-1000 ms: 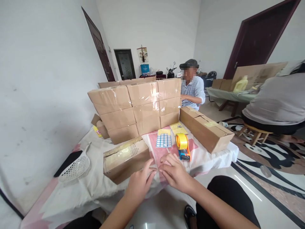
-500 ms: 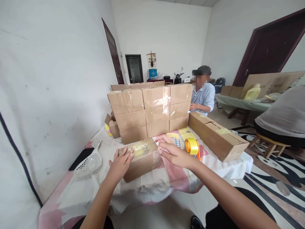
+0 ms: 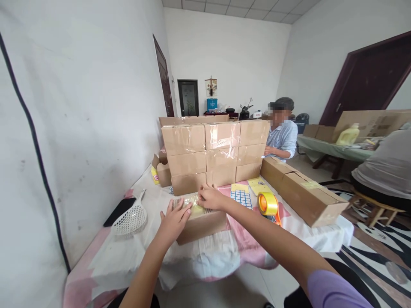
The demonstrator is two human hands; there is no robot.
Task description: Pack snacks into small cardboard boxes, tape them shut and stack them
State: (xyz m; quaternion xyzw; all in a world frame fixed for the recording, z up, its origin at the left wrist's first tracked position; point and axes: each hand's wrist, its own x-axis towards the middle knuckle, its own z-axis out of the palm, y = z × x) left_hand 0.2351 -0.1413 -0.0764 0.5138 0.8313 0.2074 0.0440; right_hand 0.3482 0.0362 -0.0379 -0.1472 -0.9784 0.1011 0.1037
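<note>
A small cardboard box (image 3: 202, 229) lies on the cloth-covered table in front of me, with shiny clear tape (image 3: 196, 209) across its top. My left hand (image 3: 175, 220) rests on the left part of that top, fingers spread apart. Over the middle of the box, my right hand (image 3: 210, 197) is bent with its fingertips close together at the tape; whatever they pinch is too small to make out. Right of the box stands an orange tape dispenser with a yellow roll (image 3: 268, 203). Blue-edged label sheets (image 3: 241, 197) lie between the dispenser and the stacked boxes.
Taped cardboard boxes (image 3: 221, 154) form a wall behind the work. A long carton (image 3: 305, 192) borders the table's right side. On the left are a white slotted scoop (image 3: 131, 219) and a black flat object (image 3: 117, 211). A co-worker (image 3: 282, 132) sits beyond; another person (image 3: 383, 164) sits right.
My right hand has moved left from the box's right end onto its top, its fingers drawing together. My left hand stays on the box. The camera view has shifted, and a purple sleeve now shows.
</note>
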